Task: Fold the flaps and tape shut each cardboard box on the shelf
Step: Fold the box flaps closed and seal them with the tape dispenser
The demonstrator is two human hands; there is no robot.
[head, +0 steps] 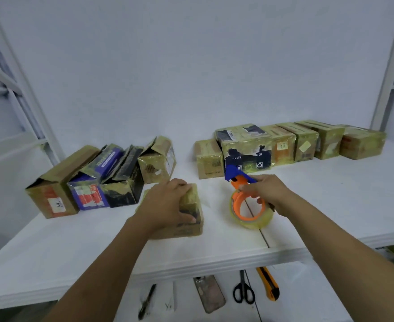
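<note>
A small taped cardboard box [189, 226] sits near the middle of the white shelf [75, 247]. My left hand [165, 205] lies over its top, fingers curled round the far edge and thumb on the right side. My right hand [268, 189] grips the orange and blue tape dispenser [245, 194] with its clear tape roll [256, 220] resting on the shelf just right of the box. Several boxes with open flaps [103, 180] stand at the left. A row of taped boxes [291, 145] lines the back right.
On a lower surface below the shelf's front edge lie a pen [147, 300], a phone [210, 293], black scissors [243, 289] and an orange utility knife [269, 284]. White shelf posts [391, 73] rise at both sides against a white wall.
</note>
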